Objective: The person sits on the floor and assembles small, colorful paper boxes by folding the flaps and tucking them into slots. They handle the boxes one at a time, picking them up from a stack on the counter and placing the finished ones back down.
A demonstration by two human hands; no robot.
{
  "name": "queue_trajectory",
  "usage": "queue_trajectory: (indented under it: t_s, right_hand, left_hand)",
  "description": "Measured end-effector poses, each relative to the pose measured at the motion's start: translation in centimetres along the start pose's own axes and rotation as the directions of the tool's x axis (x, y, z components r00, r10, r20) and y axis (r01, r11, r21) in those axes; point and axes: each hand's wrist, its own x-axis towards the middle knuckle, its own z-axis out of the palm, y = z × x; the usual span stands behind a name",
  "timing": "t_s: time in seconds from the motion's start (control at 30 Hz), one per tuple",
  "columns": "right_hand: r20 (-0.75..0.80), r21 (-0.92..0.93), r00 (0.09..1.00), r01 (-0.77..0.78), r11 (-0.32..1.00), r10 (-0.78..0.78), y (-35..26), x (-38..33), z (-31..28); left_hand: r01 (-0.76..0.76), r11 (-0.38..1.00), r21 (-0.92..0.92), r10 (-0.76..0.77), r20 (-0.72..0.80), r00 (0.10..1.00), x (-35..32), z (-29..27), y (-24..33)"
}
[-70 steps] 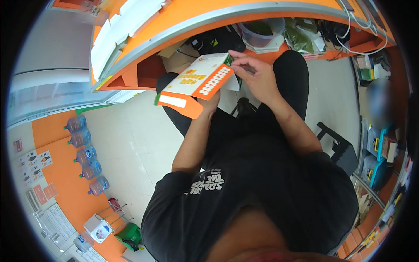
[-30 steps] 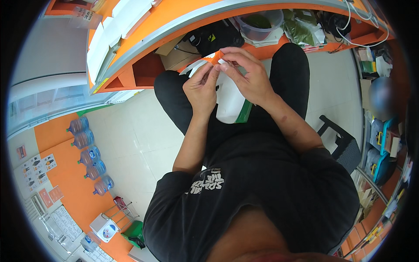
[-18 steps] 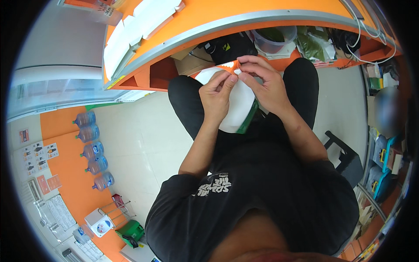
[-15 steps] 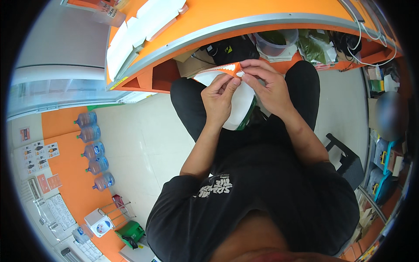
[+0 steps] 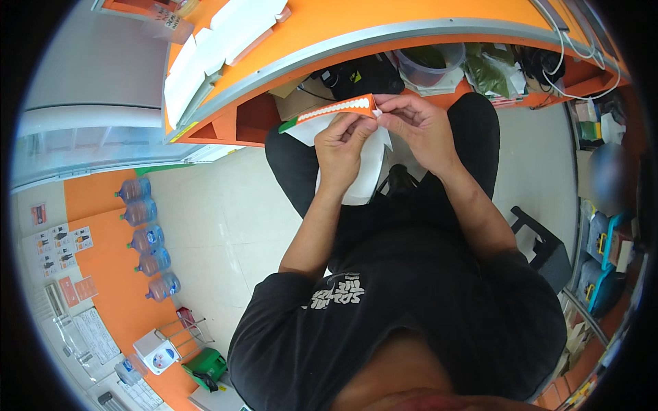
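Observation:
A thin card carton, white inside with an orange and green printed outer strip, hangs over my lap between my knees. My left hand pinches its upper edge between thumb and fingers. At the orange end corner, my right hand has thumb and forefinger closed on a small white flap. The two hands nearly meet there, and the fingertips cover part of that corner. The carton is partly unfolded, its white panel slanting down toward my thighs.
Ahead stands an orange table with flat white cartons and a plastic cup. Its lower shelf holds a black bag and a clear tub. A black stool is at right, large water bottles at left.
The carton has turned in my fingers, so more of its orange and green strip shows, reaching further left. The green lower edge has gone from sight. Both hands stay almost in place.

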Motion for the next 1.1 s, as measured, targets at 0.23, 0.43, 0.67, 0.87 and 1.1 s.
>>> queue_trajectory:
  t_s: [0.23,0.43,0.67,0.87,1.1]
  right_hand:
    - [-0.146,-0.072,0.976,0.15,0.986,-0.159,2.3,-0.5,2.0]
    - [-0.291,-0.413,0.926,0.106,0.905,-0.242,3.1,1.2,-0.7]
    - [0.074,-0.584,0.992,0.125,0.802,-0.101,3.7,1.5,-3.3]
    - [0.139,-0.263,0.99,0.019,0.965,0.018,4.1,1.3,-1.9]
    - [0.14,-0.264,0.989,-0.008,0.964,0.046,1.2,-1.8,-1.9]
  left_hand:
    - [-0.056,0.994,0.091,0.068,-0.138,0.988,-0.4,2.0,-1.3]
    - [0.049,0.933,0.356,-0.205,0.418,0.885,-1.9,1.0,3.8]
    - [-0.516,0.796,0.317,0.243,0.614,0.751,1.1,-1.1,7.6]
    - [-0.382,0.873,0.301,0.126,0.619,0.775,2.1,-1.9,3.5]
    - [0.145,0.982,0.121,-0.148,0.018,0.989,0.7,-1.0,0.1]
